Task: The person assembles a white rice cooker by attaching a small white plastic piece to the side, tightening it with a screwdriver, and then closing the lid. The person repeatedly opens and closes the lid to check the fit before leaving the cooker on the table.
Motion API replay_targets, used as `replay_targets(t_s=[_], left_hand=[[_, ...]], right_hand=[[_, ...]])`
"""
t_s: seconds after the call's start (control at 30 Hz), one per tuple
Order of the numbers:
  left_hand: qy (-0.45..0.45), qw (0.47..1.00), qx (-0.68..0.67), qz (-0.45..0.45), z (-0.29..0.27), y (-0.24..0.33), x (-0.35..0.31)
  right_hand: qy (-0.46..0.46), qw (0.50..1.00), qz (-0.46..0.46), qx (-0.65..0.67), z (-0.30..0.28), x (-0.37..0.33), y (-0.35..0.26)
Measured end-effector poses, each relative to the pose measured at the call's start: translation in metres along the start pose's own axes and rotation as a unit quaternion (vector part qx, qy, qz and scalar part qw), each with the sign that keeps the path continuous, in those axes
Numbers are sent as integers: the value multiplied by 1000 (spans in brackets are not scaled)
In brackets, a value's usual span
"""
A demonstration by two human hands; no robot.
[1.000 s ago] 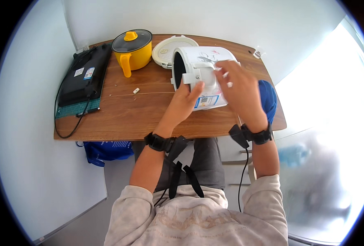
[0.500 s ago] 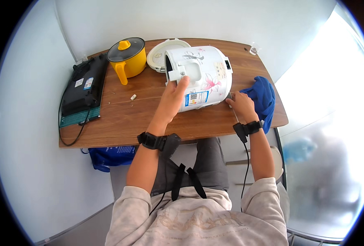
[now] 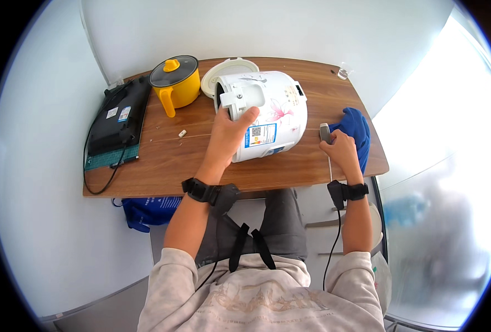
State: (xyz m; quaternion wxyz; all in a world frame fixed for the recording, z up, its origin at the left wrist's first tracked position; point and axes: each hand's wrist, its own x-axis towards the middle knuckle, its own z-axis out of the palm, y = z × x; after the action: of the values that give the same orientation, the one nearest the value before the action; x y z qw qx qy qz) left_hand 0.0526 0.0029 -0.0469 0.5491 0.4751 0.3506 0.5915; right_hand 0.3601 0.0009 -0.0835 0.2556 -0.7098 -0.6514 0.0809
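Note:
A white rice cooker body (image 3: 287, 128) with pink flower print lies on its side on the table, its dark open end turned left. My left hand (image 3: 227, 137) grips it at the rim, the thumb along its side near the latch recess. To the right of the cooker's base, apart from it, my right hand (image 3: 343, 150) is closed on a screwdriver (image 3: 325, 132). The grey handle points away from me and the thin metal shaft runs back toward my wrist. A crumpled blue cloth (image 3: 355, 126) lies just beside that hand.
Behind the cooker lies a round white lid (image 3: 223, 68). A yellow pot (image 3: 185, 91) with a glass lid stands left of it. Farther left, a black appliance (image 3: 115, 119) rests on a green mat (image 3: 102, 160). A small white piece (image 3: 182, 133) and a clear cup (image 3: 342, 73) are also on the table.
My right hand has drawn away from the cooker's base to the right, and the screwdriver's handle now shows. The cooker sits slightly farther left, still in my left hand.

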Motion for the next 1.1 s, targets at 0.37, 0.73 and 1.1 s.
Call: replay_targets(t_s=[0.37, 0.73, 1.1], left_hand=[[-149, 908, 383, 78, -5, 61, -12], [-190, 754, 626, 56, -1, 76, -11], [-139, 794, 581, 113, -19, 64, -2]], right_hand=[[72, 967, 31, 243, -68, -83, -22], [43, 904, 104, 413, -57, -135, -10], [-180, 608, 54, 771, -16, -146, -20]])
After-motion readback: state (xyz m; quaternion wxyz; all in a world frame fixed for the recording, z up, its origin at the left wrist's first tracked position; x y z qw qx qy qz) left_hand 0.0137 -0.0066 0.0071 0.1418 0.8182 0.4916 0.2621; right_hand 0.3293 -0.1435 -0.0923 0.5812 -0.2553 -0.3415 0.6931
